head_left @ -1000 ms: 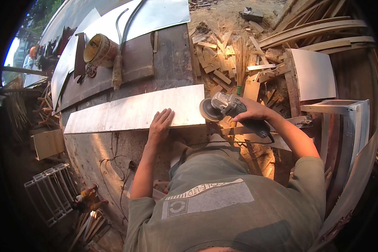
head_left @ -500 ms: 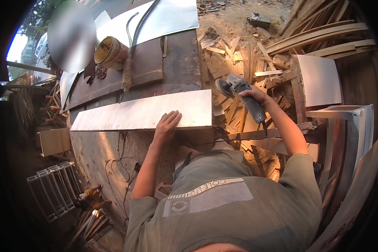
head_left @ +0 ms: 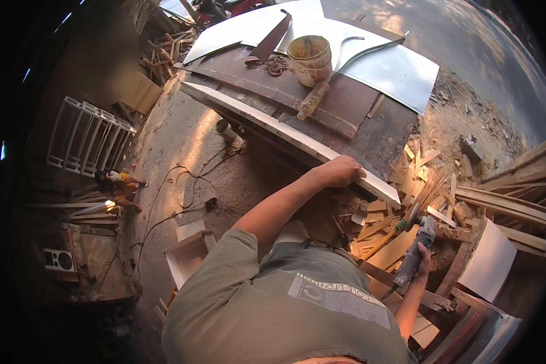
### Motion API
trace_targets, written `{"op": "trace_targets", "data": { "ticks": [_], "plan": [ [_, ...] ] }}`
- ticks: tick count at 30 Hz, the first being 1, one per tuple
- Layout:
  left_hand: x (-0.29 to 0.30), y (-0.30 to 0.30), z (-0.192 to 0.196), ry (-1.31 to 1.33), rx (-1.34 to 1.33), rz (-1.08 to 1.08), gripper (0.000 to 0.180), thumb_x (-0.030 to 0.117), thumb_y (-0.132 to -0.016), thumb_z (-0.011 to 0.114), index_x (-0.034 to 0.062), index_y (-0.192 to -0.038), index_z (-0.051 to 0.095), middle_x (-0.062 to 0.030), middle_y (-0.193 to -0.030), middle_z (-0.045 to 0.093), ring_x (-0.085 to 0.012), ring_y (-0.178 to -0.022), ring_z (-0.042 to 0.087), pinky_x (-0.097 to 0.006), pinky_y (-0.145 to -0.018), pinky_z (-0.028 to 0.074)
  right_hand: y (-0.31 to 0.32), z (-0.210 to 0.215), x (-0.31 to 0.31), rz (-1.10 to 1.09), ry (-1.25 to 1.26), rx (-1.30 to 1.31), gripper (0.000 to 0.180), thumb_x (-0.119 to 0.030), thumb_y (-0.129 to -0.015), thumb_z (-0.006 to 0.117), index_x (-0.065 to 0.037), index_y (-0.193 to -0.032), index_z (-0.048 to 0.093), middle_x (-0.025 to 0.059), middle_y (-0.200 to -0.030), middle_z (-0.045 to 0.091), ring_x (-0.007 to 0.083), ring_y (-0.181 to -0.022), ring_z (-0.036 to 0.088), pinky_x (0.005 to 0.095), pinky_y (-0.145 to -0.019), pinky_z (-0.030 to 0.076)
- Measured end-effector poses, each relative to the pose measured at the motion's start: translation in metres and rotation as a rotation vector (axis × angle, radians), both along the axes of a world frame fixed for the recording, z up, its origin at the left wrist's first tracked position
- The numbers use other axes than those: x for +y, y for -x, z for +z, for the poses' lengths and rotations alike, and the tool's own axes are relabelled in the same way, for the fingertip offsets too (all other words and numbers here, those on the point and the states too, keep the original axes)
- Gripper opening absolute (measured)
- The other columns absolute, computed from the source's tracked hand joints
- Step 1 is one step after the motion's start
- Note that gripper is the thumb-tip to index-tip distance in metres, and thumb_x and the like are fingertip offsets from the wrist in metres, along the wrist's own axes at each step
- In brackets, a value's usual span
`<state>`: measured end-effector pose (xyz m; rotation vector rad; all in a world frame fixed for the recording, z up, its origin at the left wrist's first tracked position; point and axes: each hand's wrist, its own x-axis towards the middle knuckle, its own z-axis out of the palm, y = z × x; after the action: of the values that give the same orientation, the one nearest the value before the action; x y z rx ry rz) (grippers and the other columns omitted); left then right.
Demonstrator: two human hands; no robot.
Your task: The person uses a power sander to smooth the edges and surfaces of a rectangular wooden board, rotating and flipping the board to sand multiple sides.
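A long white board is tipped up on the near side of the dark worktable, its narrow pale edge facing up. My left hand is closed over that edge near the board's right end. Out to the right, beyond the table's corner, my right hand grips the body of a grey angle grinder. The grinder's disc head points away from me, held clear of the board. Whether the disc is spinning cannot be told.
On the table stand a stained bucket, a dirty bottle, a handsaw and white sheets. Wood offcuts litter the ground at right. Cables trail on the floor. Another person is at the far left.
The board has gone from lying flat to tipped on edge. My left hand has gone from resting flat on it to gripping its edge. My view has swung, and the grinder sits lower.
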<state>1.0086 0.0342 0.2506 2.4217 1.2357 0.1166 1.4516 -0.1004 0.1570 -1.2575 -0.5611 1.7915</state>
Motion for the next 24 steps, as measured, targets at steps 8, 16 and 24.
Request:
{"op": "trace_targets", "data": {
  "ticks": [8, 16, 24],
  "plan": [
    [0.069, 0.029, 0.022, -0.140, 0.098, 0.003, 0.027, 0.012, -0.076, 0.071, 0.0103, -0.103, 0.071, -0.0120, -0.090, 0.075, -0.0355, -0.095, 0.072, -0.051, -0.088, 0.049, 0.019, -0.003, -0.066, -0.327, 0.014, 0.092, 0.048, -0.046, -0.092, 0.073, -0.003, -0.107, 0.060, 0.0114, -0.081, 0.069, 0.0219, -0.067, 0.070, 0.0345, -0.061, 0.060],
    [0.091, 0.204, 0.041, -0.116, 0.159, -0.029, 0.026, 0.014, -0.078, 0.071, 0.0099, -0.103, 0.071, -0.0127, -0.093, 0.075, -0.0343, -0.099, 0.072, -0.055, -0.098, 0.045, 0.142, 0.056, -0.096, -0.617, 0.004, -0.068, 0.050, -0.053, -0.093, 0.069, -0.006, -0.108, 0.060, 0.0089, -0.086, 0.069, 0.0209, -0.074, 0.069, 0.0352, -0.067, 0.059],
    [0.025, 0.345, 0.015, 0.065, 0.217, -0.167, 0.070, -0.005, -0.085, 0.058, 0.0220, -0.149, 0.058, -0.0067, -0.129, 0.070, -0.0292, -0.122, 0.065, -0.060, -0.113, 0.040, 0.234, 0.030, -0.165, -0.826, -0.107, 0.013, 0.063, -0.053, -0.097, 0.064, 0.000, -0.129, 0.052, 0.0114, -0.096, 0.061, 0.0218, -0.080, 0.063, 0.0350, -0.071, 0.055]
  ]
}}
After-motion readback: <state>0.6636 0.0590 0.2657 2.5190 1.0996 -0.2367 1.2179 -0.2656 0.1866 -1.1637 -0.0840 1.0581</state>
